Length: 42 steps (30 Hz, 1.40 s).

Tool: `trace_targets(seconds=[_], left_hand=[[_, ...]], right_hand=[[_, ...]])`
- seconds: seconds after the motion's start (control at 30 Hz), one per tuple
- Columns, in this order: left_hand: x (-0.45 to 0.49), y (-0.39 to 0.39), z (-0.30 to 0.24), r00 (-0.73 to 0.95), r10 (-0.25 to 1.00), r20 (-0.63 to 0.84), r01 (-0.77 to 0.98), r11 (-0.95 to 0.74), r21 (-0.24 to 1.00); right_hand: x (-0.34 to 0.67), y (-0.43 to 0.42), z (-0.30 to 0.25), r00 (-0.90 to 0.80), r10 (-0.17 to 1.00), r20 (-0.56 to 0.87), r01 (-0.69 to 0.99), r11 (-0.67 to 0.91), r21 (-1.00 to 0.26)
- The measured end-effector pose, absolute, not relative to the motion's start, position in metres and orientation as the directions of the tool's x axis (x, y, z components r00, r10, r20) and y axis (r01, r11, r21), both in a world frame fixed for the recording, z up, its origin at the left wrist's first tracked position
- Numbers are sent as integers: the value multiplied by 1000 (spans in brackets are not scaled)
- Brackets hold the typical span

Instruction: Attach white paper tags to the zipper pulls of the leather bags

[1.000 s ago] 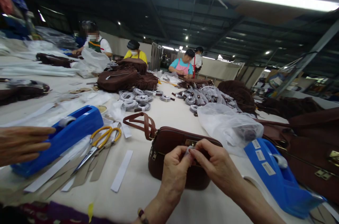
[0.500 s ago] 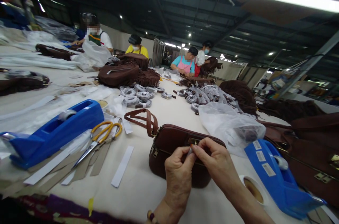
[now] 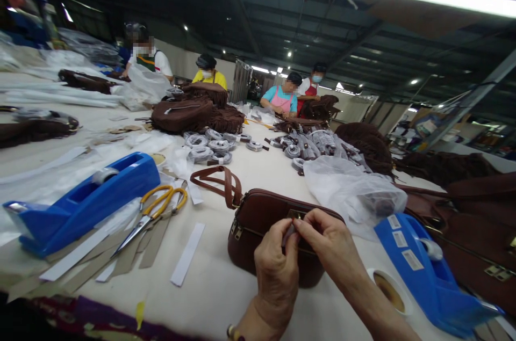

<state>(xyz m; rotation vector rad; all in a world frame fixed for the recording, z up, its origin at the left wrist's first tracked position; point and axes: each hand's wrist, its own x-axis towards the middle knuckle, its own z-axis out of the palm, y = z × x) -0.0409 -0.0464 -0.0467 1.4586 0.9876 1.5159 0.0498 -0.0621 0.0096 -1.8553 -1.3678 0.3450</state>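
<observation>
A dark brown handbag (image 3: 264, 212) stands on the pale table, its front facing me and its brown wrist strap (image 3: 233, 189) lying out to the left. Just in front of its gold clasp (image 3: 297, 215), both hands meet fingertip to fingertip. My left hand (image 3: 277, 271) is closed in a pinch on a small greyish piece, too small to name. With thumb and forefinger pressed together, my right hand (image 3: 332, 241) pinches at the same spot; what lies between its fingertips is hidden. The hands cover the lower middle of the bag's front.
Blue tape dispensers stand left (image 3: 86, 204) and right (image 3: 427, 271). Yellow-handled scissors (image 3: 163, 201) lie on card strips. A tape roll (image 3: 389, 290) sits by my right forearm. Beyond are wrapped coiled straps (image 3: 217, 145), clear plastic (image 3: 350, 185), brown bags (image 3: 181, 113) and several people.
My left hand has turned slightly and shifted a little right, still pinching beside the right fingertips. The bag stays in nearly the same place. A person at the back has moved upright.
</observation>
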Motion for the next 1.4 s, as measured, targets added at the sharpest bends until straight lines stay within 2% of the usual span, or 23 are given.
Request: trace_targets(seconds=[0.07, 0.17, 0.3, 0.4, 0.53, 0.67, 0.8, 0.93, 1.03, 1.13, 1.4], left_hand=[[-43, -45, -41, 19, 932, 362, 21, -363, 932], [-47, -41, -28, 103, 969, 224, 52, -230, 972], [-50, -36, -13, 280, 959, -42, -16, 48, 999], [-52, -33, -7, 347, 927, -140, -77, 177, 981], [-54, -34, -2, 392, 887, -246, -185, 338, 923], [-56, -35, 2, 447, 836, -320, -288, 473, 833], [-57, -35, 4, 512, 770, -382, -345, 591, 729], [-55, -36, 5, 561, 712, -422, -366, 671, 645], [-52, -35, 4, 569, 695, -439, -375, 695, 613], [-49, -34, 3, 564, 694, -448, -383, 700, 603], [-48, -38, 6, 544, 702, -460, -422, 702, 573]], right_hand=[[53, -63, 10, 369, 905, 211, 683, -110, -722], [60, -65, 13, 328, 932, 155, 656, -107, -747], [69, -72, 19, 234, 968, 89, 620, -78, -781], [70, -76, 21, 210, 973, 92, 649, -68, -758], [65, -79, 16, 284, 948, 142, 662, -87, -744], [60, -80, 5, 386, 908, 163, 593, -109, -798], [55, -78, -9, 442, 874, 201, 498, -53, -865], [48, -73, -25, 484, 841, 241, 418, 20, -908], [45, -69, -33, 536, 825, 176, 206, 75, -976], [43, -67, -34, 544, 829, 126, 35, 128, -991], [43, -69, -25, 466, 883, 50, -146, 132, -980]])
